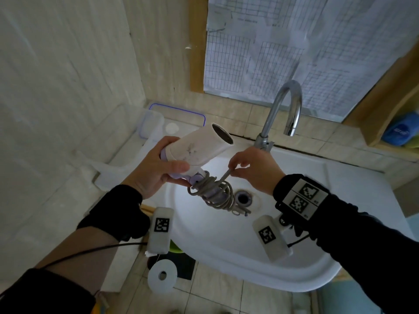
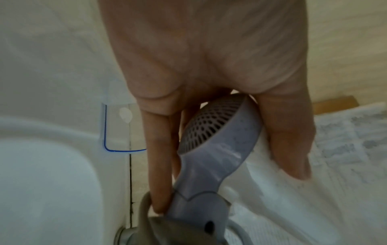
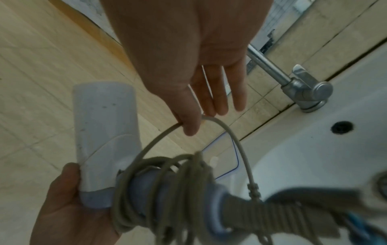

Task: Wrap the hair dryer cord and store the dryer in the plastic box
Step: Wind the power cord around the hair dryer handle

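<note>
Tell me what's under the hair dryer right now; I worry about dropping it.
The white sink basin and its drain lie below the hair dryer. The wrapped cord covers part of the basin.

Beige tiled walls (image 1: 68,75) surround a white sink (image 1: 294,257) with chrome tap (image 1: 292,103) beneath a paper-covered window (image 1: 317,46).

Daylight came through the paper-covered window (image 1: 306,46) beyond the grip, soft and fairly dim. A bright patch lay on the sink (image 1: 204,223) basin just under the held dryer (image 1: 201,143), and glare streaked the faucet (image 1: 292,105). Straight wall lines bowed toward the head view's edges. Both wrist views were soft, with the cord (image 3: 167,182) coils and plug end nearest the lens smeared.
</note>
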A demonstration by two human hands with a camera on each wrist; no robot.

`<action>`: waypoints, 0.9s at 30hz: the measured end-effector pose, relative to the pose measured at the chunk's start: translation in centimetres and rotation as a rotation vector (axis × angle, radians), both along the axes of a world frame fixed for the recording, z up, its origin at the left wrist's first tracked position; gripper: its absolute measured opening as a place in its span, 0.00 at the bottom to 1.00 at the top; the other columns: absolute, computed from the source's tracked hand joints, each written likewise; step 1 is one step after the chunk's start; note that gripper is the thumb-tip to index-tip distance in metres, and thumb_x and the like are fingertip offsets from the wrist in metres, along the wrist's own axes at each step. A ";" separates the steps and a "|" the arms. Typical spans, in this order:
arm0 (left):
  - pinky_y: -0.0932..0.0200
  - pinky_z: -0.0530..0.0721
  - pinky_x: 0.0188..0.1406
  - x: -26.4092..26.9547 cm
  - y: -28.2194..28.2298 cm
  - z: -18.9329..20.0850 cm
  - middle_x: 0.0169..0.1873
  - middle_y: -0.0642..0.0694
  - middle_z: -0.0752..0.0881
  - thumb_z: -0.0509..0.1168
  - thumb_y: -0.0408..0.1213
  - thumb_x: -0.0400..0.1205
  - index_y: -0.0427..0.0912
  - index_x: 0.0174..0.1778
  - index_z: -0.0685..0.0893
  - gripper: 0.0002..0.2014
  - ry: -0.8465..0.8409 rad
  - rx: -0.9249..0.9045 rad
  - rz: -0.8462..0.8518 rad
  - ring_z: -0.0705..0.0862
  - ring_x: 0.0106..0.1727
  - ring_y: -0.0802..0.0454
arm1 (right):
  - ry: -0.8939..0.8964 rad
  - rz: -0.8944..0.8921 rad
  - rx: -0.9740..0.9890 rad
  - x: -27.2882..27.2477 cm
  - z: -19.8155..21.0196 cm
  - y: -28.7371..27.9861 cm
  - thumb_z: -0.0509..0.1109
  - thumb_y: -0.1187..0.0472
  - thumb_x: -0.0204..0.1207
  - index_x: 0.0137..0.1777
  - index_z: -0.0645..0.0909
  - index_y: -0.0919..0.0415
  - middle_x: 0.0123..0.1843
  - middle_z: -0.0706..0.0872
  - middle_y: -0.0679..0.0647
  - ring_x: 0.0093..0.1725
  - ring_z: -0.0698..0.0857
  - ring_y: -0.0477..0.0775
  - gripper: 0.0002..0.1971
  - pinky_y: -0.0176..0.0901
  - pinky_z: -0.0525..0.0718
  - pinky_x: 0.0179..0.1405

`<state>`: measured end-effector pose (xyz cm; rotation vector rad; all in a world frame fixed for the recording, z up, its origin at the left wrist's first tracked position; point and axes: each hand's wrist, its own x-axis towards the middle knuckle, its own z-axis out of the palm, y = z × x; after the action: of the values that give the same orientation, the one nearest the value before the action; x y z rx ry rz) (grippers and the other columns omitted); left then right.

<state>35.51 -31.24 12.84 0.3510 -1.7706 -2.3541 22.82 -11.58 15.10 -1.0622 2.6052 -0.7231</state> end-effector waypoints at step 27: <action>0.39 0.87 0.46 -1.3 -0.6 -0.2 0.61 0.32 0.82 0.82 0.42 0.58 0.36 0.76 0.67 0.50 0.271 0.421 0.275 0.89 0.55 0.36 | -1.298 -0.133 -0.568 2.5 -0.6 -1.6 0.55 0.81 0.76 0.70 0.71 0.56 0.54 0.80 0.68 0.43 0.86 0.66 0.27 0.53 0.92 0.39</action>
<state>34.17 -31.80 12.60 0.2905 -1.0333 -2.4166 25.32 -13.17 14.54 -0.2513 1.3527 -1.5471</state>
